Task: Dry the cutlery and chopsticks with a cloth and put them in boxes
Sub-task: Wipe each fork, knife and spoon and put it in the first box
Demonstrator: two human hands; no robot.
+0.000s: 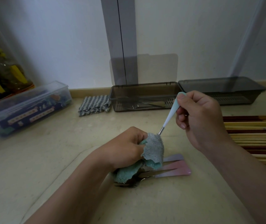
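Beige countertop (pixel 31 175) held two grey boxes (pixel 145 94) at its back edge, three pastel-handled utensils (pixel 176 166) in front; left hand (pixel 125 147) gripped the cloth (pixel 153 151), right hand (pixel 200 120) pinched one teal-handled utensil (pixel 171 113).

Dim, even light. Pale wall (pixel 56 38) flanks a grey vertical post (pixel 112 29); beige marble countertop (pixel 31 175) lies below the post.

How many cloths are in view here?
2: a teal cloth gripped in the left hand round a teal-handled utensil, and a striped grey cloth lying just left of the open tinted box. No others show.
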